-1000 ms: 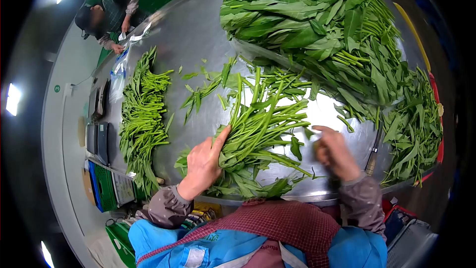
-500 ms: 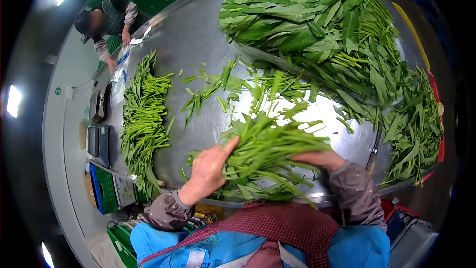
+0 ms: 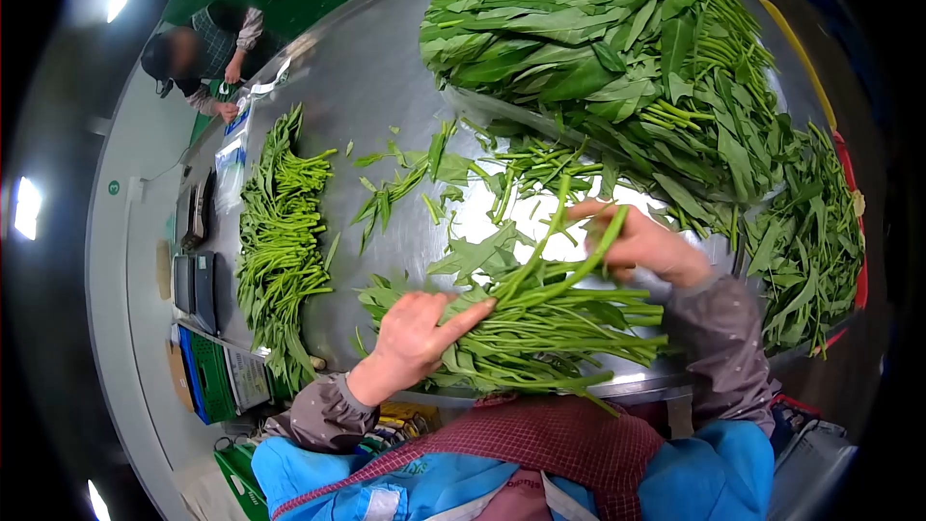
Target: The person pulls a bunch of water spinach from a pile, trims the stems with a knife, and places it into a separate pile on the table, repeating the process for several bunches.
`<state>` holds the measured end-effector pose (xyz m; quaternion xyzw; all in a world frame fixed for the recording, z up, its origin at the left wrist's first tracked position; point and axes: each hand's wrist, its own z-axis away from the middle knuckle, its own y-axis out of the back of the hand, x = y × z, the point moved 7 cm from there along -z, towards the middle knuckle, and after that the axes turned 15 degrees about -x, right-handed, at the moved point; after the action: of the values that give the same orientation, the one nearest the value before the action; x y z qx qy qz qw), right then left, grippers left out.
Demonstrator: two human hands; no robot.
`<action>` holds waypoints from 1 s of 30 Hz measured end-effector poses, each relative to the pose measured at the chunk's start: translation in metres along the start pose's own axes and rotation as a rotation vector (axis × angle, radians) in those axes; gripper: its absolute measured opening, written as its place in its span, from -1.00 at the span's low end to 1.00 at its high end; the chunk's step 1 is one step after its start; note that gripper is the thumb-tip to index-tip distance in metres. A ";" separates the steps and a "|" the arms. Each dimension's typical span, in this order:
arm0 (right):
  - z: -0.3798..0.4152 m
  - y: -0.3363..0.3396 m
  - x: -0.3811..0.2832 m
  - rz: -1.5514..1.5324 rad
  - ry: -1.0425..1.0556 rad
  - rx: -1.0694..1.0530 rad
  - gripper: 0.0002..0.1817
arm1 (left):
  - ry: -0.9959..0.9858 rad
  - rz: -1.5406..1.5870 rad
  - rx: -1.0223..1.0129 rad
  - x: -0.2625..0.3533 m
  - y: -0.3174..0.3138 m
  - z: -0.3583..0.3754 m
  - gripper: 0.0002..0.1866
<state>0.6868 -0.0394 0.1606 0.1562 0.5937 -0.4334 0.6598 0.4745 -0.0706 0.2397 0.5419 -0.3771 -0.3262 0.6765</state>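
My left hand is closed on the leafy part of a bunch of green stems near the table's front edge. The cut stem ends point right. My right hand is raised above the bunch's right side, with its fingers curled at a thick stem that sticks up. Whether they grip it is hard to tell. Loose leaves and stem pieces lie behind the bunch on the metal table.
A large leafy heap fills the back right. More greens lie at the right edge. A row of bunches stands left of centre. Dark trays sit at the left edge. A co-worker handles something at the back left.
My right hand has moved up and away from the stem ends. The bunch now lies flatter, with thick stems sticking up. The co-worker's hands have come closer together.
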 end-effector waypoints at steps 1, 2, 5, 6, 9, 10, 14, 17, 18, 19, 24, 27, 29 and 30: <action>-0.012 -0.018 0.006 0.088 -0.056 -0.114 -0.61 | -0.036 0.017 0.001 0.003 0.001 -0.002 -0.27; -0.020 -0.032 0.004 0.065 0.027 -0.156 -0.65 | -0.034 0.015 -0.006 0.003 0.001 -0.001 -0.27; -0.003 -0.009 -0.003 -0.231 0.121 0.170 -0.83 | -0.020 0.027 -0.023 -0.004 -0.001 0.005 -0.26; 0.010 0.027 -0.001 -0.304 0.402 0.280 -0.88 | 0.029 0.023 -0.045 -0.008 -0.001 0.011 -0.28; 0.050 0.066 0.005 -0.719 0.500 0.365 -0.91 | 0.060 0.073 0.074 -0.017 -0.001 0.023 -0.29; 0.050 0.062 0.013 -0.579 0.373 0.372 -0.90 | 0.073 0.097 0.059 -0.020 -0.001 0.024 -0.31; 0.012 0.017 0.076 -0.081 0.031 0.173 -0.60 | 0.052 0.136 0.103 -0.021 -0.006 0.021 -0.27; -0.014 -0.039 0.038 -0.416 0.201 -0.012 -0.66 | 0.022 0.125 0.057 -0.014 -0.010 0.015 -0.24; -0.017 -0.040 0.036 -0.225 0.136 0.065 -0.68 | 0.004 0.153 0.060 -0.012 -0.011 0.015 -0.23; -0.018 -0.037 0.036 -0.030 0.071 0.144 -0.71 | -0.016 0.182 0.066 -0.011 -0.012 0.014 -0.22; 0.044 0.045 0.031 -0.691 0.558 0.291 -0.85 | 0.110 0.175 0.073 -0.026 -0.006 0.026 -0.24; 0.062 0.046 0.008 -0.435 0.501 0.391 -0.85 | 0.140 0.165 0.098 -0.033 -0.008 0.028 -0.24; 0.051 0.030 -0.006 -0.064 0.226 0.277 -0.89 | 0.143 0.164 0.096 -0.032 -0.005 0.022 -0.24; 0.047 0.023 -0.021 0.191 0.219 0.297 -0.79 | 0.145 0.125 0.063 -0.032 -0.006 0.019 -0.24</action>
<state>0.7364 -0.0525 0.1841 0.3535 0.5740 -0.4322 0.5989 0.4418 -0.0542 0.2317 0.5603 -0.3704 -0.2313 0.7038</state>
